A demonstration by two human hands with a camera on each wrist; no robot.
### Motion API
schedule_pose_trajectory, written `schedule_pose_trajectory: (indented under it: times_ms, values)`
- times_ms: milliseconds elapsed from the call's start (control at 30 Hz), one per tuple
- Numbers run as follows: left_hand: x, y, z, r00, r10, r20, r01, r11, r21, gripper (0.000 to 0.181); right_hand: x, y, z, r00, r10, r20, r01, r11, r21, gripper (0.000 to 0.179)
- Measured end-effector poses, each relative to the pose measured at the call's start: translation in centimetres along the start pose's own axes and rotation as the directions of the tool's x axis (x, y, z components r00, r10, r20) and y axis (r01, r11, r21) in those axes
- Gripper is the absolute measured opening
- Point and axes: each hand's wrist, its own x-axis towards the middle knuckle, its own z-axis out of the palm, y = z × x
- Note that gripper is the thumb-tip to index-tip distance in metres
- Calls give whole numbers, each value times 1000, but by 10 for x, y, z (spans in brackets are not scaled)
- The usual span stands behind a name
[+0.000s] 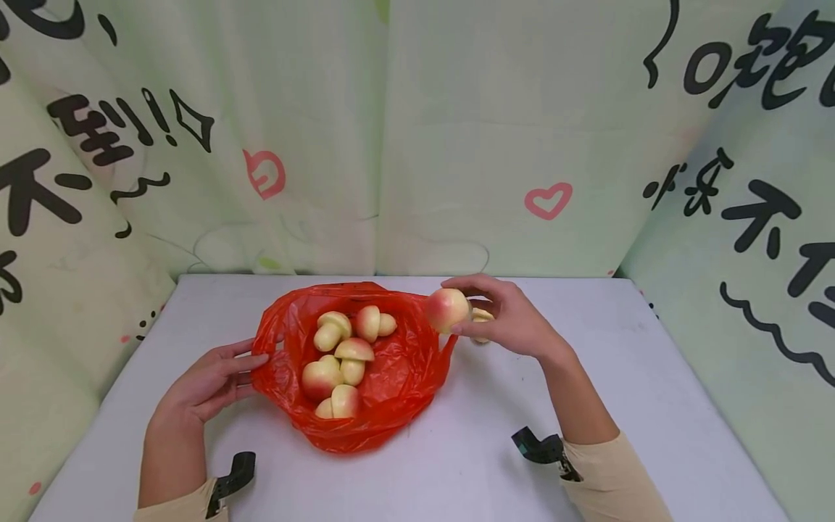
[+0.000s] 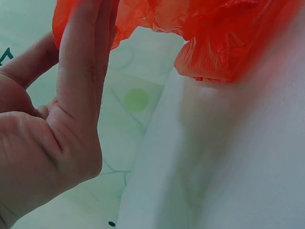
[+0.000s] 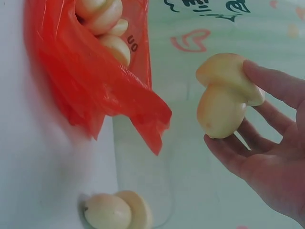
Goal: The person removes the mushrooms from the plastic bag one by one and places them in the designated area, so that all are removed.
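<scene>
A red plastic bag [image 1: 407, 366] lies with its mouth spread wide in the head view. Several cream-and-pink toy mushrooms [image 1: 354, 350] are inside it. At the bag's left rim, my left hand [image 1: 207, 383] holds the plastic between thumb and fingers. My right hand [image 1: 512, 312] pinches another mushroom [image 3: 221, 95] by its cap and stem, raised beside the bag's right rim. Below that hand, one more mushroom [image 3: 109, 212] lies on the table to the right of the bag, partly hidden by the fingers in the head view.
The white table [image 1: 496, 464] runs back to a pale green curtain [image 1: 450, 145] with black lettering and pink hearts, which also hangs along both sides. Black wrist straps [image 1: 538, 446] sit at the beige sleeves [image 1: 613, 478].
</scene>
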Motion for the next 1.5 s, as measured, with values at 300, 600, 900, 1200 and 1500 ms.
schedule_pose_trajectory:
  times_ms: [300,600,900,1200,1500]
  values:
    - [-1,0,0,1000,1,3,-1,1000,-13,57,-10,5,-21,997,13,-70,-13,1000,-2,56]
    - [-1,1,1,1000,5,9,-5,1000,-8,53,-20,17,-38,991,44,-125,-51,997,-57,56]
    - [-2,0,2,1000,9,6,-9,1000,-5,47,-28,32,-47,979,85,-183,-107,988,-115,56]
    - [-1,1,2,1000,4,4,-4,1000,0,59,-37,46,-55,964,129,-231,-160,980,-121,54]
    - [0,0,0,1000,-2,4,2,999,-32,55,-46,57,-63,956,151,-251,-192,970,-149,53]
